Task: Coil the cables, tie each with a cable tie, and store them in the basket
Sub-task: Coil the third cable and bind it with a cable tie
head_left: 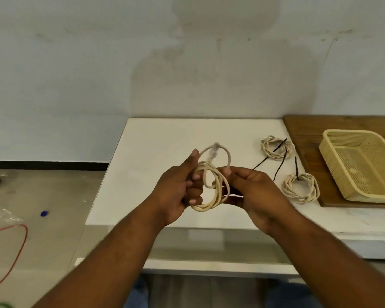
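Grip: left hand (176, 192) and right hand (251, 192) both closed on a cream cable coil (211, 185) above the white tabletop (156, 147). Two tied coils (277, 147) (300, 187) and loose black cable ties (280, 163) lie right, beside empty yellow basket (362, 165) on wooden board (305, 130).

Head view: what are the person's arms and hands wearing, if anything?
Nothing shows on them. The left hand and right hand are bare, with no gloves, rings or watch visible. Both forearms are uncovered down to the frame's bottom edge, so no sleeves appear. Fingernails look short and unpainted.
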